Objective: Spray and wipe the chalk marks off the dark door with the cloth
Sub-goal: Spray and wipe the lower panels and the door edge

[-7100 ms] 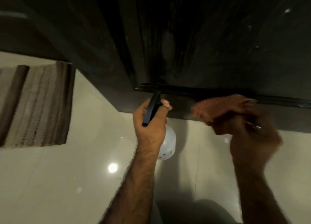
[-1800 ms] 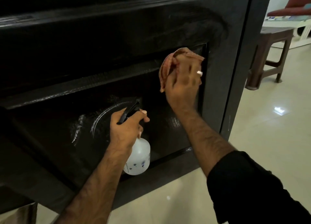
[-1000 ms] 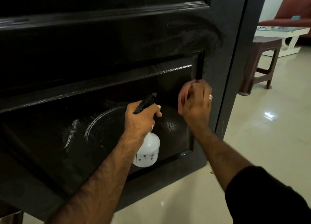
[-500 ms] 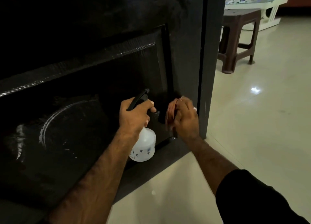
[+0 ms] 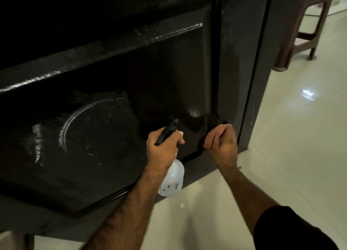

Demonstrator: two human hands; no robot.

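Note:
The dark door (image 5: pixel 116 67) fills the left and middle of the view. White chalk marks (image 5: pixel 65 129), a curved arc and smears, show on its lower recessed panel at the left. My left hand (image 5: pixel 162 148) grips the black trigger head of a white spray bottle (image 5: pixel 171 180), held in front of the panel's lower right part. My right hand (image 5: pixel 224 146) holds a bunched orange checked cloth (image 5: pixel 214 135) against the panel's lower right corner by the moulding.
Glossy cream floor tiles (image 5: pixel 291 137) stretch to the right of the door's edge (image 5: pixel 253 80). A brown plastic stool (image 5: pixel 302 28) stands at the upper right, beyond the door.
My right hand has brought the cloth down from the panel's upper right corner to its lower right corner. The left hand kept hold of the spray bottle. The view has shifted lower and closer.

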